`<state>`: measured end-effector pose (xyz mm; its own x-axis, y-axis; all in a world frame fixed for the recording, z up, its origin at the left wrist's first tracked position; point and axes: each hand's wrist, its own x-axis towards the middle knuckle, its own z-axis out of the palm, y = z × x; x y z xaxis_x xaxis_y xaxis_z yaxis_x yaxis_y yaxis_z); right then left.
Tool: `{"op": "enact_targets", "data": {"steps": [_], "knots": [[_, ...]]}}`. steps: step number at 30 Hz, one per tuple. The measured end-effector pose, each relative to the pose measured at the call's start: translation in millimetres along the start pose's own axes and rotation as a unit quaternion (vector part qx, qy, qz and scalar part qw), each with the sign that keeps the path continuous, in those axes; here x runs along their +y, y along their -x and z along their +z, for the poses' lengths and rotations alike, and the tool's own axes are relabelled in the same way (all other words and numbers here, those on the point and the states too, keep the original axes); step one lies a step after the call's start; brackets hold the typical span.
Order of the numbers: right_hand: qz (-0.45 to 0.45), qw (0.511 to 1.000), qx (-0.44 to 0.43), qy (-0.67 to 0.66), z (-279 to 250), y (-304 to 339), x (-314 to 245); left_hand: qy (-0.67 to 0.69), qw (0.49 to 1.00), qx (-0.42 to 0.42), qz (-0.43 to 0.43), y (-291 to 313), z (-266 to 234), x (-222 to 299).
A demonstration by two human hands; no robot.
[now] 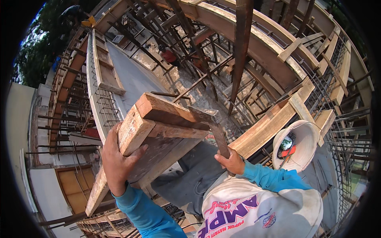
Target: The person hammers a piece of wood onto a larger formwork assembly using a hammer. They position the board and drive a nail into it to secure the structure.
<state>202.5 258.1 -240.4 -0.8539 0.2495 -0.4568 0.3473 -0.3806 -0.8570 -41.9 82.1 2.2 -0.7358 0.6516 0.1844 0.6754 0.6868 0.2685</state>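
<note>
My left hand [120, 160] is wrapped round the end of a timber-framed formwork panel [137, 133], thumb on the near side and fingers over the outer edge. The panel is tilted in front of my body, and a short wooden block [168, 111] runs along its top. In my right hand [232, 162] is a hammer [219, 139], gripped low on its handle. The hammer's metal head [203, 114] is at the right end of the block; whether they touch I cannot tell.
A whitish bucket [295, 148] with a red-handled tool inside stands to the right, beside a long timber beam form [258, 131]. Rebar cages [105, 105] and curved formwork lie on both sides. Upright props [240, 51] rise ahead. Two other people [168, 56] are farther off, below and at upper left.
</note>
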Motion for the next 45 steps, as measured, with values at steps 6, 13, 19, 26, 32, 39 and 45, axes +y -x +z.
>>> {"op": "enact_targets", "data": {"steps": [6,13,19,26,32,39,45], "knots": [[-0.062,0.997,0.024,0.045,5,-2,5,0.01,0.999,-0.015,-0.029,-12,-4,4],[-0.04,0.997,0.032,0.057,7,-2,5,0.029,0.999,-0.007,-0.032,-12,-3,-1],[-0.053,0.996,0.032,0.072,7,-1,6,0.026,0.999,-0.011,-0.041,-7,-4,6],[-0.144,0.986,0.022,0.086,-7,-5,-27,0.077,0.994,-0.062,-0.045,-32,-6,-5],[-0.331,0.942,0.041,-0.015,-17,30,-104,0.074,0.995,-0.059,-0.037,-31,-6,-16],[-0.21,0.965,0.097,0.125,4,22,-49,0.044,0.999,-0.016,-0.016,-6,-6,6],[-0.177,0.972,0.023,0.156,-8,19,-63,0.04,0.999,0.0,-0.008,2,-10,12]]}}
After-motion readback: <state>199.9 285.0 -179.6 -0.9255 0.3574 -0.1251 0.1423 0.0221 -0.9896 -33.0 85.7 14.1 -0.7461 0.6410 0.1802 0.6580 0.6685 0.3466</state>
